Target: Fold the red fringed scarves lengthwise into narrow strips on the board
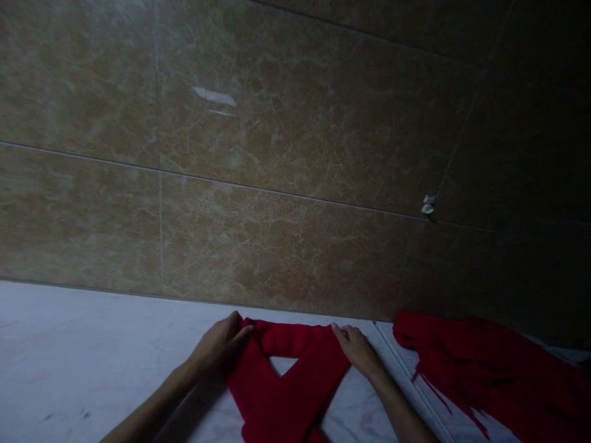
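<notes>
Head view, nearest first: the left hand (219, 344) is curled, its fingers closed over the far left corner of a folded red cloth (295, 394). The right hand (355, 351) sits at the far right corner with fingertips pressed down, though whether they pinch is impossible to tell. The cloth's long top edge runs crosswise between the hands, and two strips cross toward the body around a triangular gap. Beyond the right hand lies a crumpled red cloth (475, 363) on a white marble counter (69, 344), beneath a brown marble wall (277, 154).
</notes>
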Demonstrator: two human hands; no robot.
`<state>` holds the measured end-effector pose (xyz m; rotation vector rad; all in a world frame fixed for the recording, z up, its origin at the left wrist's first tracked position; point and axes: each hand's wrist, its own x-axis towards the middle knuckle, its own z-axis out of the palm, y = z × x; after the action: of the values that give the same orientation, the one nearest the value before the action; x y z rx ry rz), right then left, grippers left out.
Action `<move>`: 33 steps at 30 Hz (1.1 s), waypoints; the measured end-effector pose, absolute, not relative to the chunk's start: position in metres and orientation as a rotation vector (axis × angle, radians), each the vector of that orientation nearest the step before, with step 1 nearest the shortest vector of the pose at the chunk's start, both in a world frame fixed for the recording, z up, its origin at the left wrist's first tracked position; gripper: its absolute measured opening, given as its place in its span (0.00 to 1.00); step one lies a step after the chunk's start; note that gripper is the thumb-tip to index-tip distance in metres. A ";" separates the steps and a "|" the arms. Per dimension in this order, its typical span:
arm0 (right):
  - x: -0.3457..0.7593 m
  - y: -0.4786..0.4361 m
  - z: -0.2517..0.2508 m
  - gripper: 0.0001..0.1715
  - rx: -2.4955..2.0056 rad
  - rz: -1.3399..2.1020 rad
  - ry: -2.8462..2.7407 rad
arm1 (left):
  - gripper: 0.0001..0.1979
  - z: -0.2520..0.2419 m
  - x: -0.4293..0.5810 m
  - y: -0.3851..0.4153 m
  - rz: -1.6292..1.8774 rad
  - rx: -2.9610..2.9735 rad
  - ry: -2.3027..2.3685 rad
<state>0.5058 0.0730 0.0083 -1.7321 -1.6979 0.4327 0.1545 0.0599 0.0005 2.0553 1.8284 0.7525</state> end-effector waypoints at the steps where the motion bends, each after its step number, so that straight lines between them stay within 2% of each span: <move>1: 0.499 0.082 0.002 0.28 -1.723 0.398 -1.700 | 0.25 -0.002 0.155 0.062 0.858 1.967 1.721; 4: 0.492 0.095 -0.019 0.28 -1.700 0.364 -1.716 | 0.35 -0.007 0.145 0.074 1.036 1.677 1.446; 6: 0.494 0.097 -0.031 0.28 -1.682 0.342 -1.731 | 0.37 -0.006 0.133 0.083 0.965 1.672 1.457; 12: 0.494 0.090 -0.034 0.15 -1.571 0.175 -1.744 | 0.21 0.009 0.144 0.083 0.747 2.224 1.920; 16: 0.480 0.080 -0.018 0.13 -1.352 0.134 -1.905 | 0.15 0.015 0.203 0.046 0.531 2.473 1.634; 19: 0.469 0.077 -0.013 0.11 -1.232 0.150 -2.035 | 0.17 0.011 0.233 0.022 0.396 2.417 1.563; 24: 0.460 0.084 -0.016 0.09 -1.181 0.159 -2.144 | 0.11 0.001 0.237 0.017 0.598 2.206 1.379; 27: 0.460 0.091 -0.016 0.14 -1.183 0.153 -2.153 | 0.17 0.000 0.234 0.022 0.716 1.909 1.219; 31: 0.462 0.099 -0.009 0.21 -1.183 0.210 -2.161 | 0.33 0.000 0.232 0.029 0.751 1.576 1.107; 33: 0.463 0.101 -0.004 0.22 -1.197 0.263 -2.157 | 0.35 0.000 0.231 0.031 0.717 1.515 1.094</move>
<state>0.4632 0.1015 -0.0043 -1.1972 -2.1575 0.2633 0.2309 0.0309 -0.0002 1.5150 1.0936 0.7167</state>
